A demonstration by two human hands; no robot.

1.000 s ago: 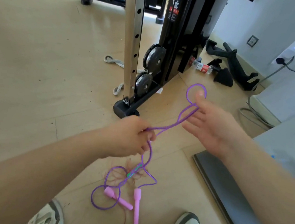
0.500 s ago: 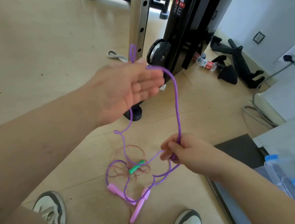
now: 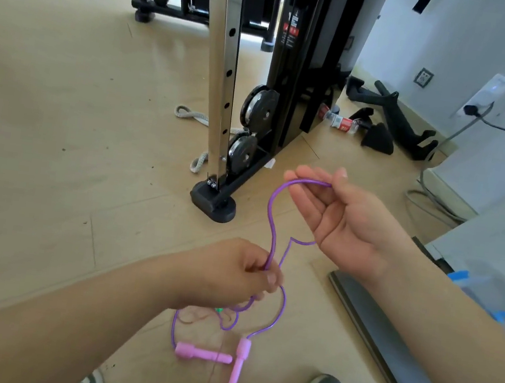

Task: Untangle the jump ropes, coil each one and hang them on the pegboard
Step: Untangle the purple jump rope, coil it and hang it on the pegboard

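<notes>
The left hand (image 3: 233, 273) is held low, thumb and fingers pinching the purple rope (image 3: 273, 226) just above the pile on the floor (image 3: 58, 131). I reckon it acts as the anchor, keeping the span tidy while a loop is laid. The hands are apart, joined only by that stretch of rope. Up and to the right, the right hand (image 3: 348, 217) is turned palm-up with its fingers curled. The rope is hooked across between forefinger and thumb and comes out again under the heel of the palm, so this hand seems to be the form the coil is wound round.

Below the left hand the rest of the rope trails down to two pink handles (image 3: 202, 353) lying at a right angle. A scrap of green handle (image 3: 219, 310) peeps out under the left knuckles, and most of it is hidden. A thin brownish cord (image 3: 194, 316) lies among the purple loops, too faint to trace, so I cannot tell whether the two are tangled together. How the rope runs behind the right hand is hidden too. No pegboard shows anywhere.
</notes>
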